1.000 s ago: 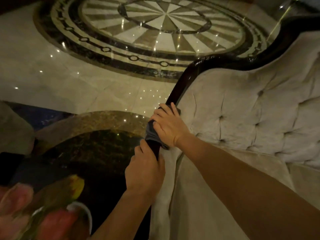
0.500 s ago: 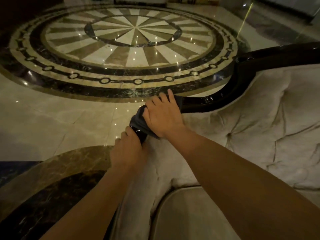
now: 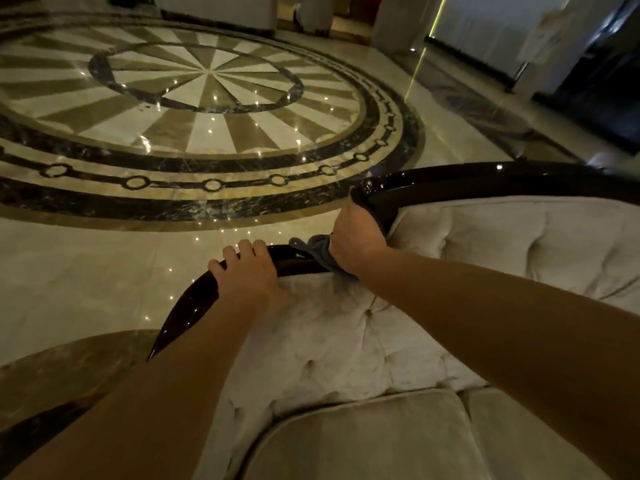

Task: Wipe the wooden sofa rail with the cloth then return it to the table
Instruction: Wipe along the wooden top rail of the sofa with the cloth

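The glossy dark wooden sofa rail (image 3: 485, 181) curves along the top of the pale tufted sofa back (image 3: 346, 341). My right hand (image 3: 356, 233) presses a grey-blue cloth (image 3: 313, 249) around the rail where it bends upward. The cloth wraps over the rail and a fold hangs out to the left of my hand. My left hand (image 3: 247, 271) rests on the lower stretch of the rail, fingers curled over its top, holding no cloth. The two hands sit a short way apart on the rail.
A round dark marble table top (image 3: 52, 375) lies at the lower left beside the sofa end. Polished marble floor with a large circular inlay (image 3: 194, 98) spreads beyond the rail. Seat cushions (image 3: 363, 441) lie below my arms. Walls and pillars stand far back.
My right hand has slid the cloth further up and right along the rail. My left hand followed up the rail. The view lifted toward the room, and the flowers dropped out of sight.
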Demonstrator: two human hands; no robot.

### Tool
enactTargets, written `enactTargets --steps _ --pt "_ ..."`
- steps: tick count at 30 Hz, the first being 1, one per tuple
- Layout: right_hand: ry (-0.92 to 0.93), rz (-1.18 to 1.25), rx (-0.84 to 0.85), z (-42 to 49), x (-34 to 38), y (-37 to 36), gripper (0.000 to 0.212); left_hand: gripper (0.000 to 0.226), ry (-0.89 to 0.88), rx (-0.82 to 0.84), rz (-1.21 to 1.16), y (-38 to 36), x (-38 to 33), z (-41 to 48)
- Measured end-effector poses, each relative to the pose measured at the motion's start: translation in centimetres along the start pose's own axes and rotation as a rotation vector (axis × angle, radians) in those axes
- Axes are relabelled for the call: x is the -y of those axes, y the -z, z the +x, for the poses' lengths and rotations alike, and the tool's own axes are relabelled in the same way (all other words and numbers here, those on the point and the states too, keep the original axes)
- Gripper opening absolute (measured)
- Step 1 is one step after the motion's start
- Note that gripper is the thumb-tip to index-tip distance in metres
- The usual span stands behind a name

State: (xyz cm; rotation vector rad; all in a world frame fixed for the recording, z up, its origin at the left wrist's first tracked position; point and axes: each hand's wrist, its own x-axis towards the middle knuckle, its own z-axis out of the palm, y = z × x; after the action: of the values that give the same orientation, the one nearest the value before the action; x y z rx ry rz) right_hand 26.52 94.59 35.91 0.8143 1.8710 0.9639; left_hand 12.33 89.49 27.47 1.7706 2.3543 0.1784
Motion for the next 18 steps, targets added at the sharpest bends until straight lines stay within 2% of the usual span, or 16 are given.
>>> enactTargets --steps 2,5,11,14,16,18 --pt "0.059 -0.166 0.038 -0.9 -2.0 0.8 0.034 0.076 -0.005 0.015 -0.001 0.2 0.1 0.0" --pt "-0.041 -0.213 -0.007 -2.4 -5.2 1.8 0.031 0.071 -0.023 0.029 -0.003 0.3 0.1 0.0" --pt "-0.290 0.408 -0.272 -4.3 -10.7 0.4 0.038 0.067 -0.023 0.051 0.014 0.1 0.5 0.4" --pt "-0.436 0.606 -0.200 -7.1 -12.2 -4.9 0.031 0.061 0.003 0.059 0.058 -0.1 0.2 0.5" --pt "-0.467 0.707 -0.166 -8.4 -12.5 -7.7 0.030 0.057 0.038 0.069 0.079 0.2 0.0 0.3" --pt "-0.475 0.853 -0.153 -8.4 -13.2 -8.3 0.036 0.057 0.119 0.153 0.081 1.5 -0.7 0.6"
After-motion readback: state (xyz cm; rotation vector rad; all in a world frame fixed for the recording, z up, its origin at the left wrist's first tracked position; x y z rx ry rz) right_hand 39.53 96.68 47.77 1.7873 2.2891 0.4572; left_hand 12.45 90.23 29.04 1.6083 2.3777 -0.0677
